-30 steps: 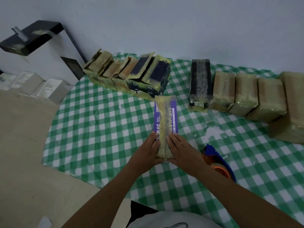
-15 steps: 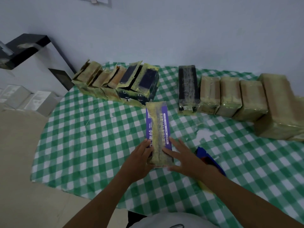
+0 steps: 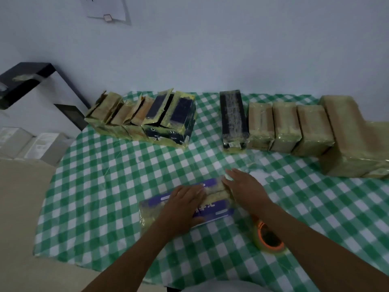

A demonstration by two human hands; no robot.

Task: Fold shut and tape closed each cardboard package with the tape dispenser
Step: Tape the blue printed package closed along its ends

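Note:
A purple package (image 3: pixel 212 210) with yellowish tape along its top lies crosswise on the green checked cloth (image 3: pixel 105 186), close to me. My left hand (image 3: pixel 181 207) lies flat on its top with fingers straight. At the package's right end rests my right hand (image 3: pixel 244 189), fingers straight and pointing away. The tape dispenser (image 3: pixel 268 239), with an orange-cored roll, lies on the cloth just under my right forearm, partly hidden by it.
A row of packages with raised flaps (image 3: pixel 143 116) stands at the back left. A black taped package (image 3: pixel 232 116) and several tan taped ones (image 3: pixel 311 129) line the back right. A black shelf (image 3: pixel 27 79) and white boxes (image 3: pixel 31 144) sit off the cloth's left.
The purple package has turned from pointing away from me to lying crosswise and nearer. Both hands moved with it. The camera tilted up, showing more wall.

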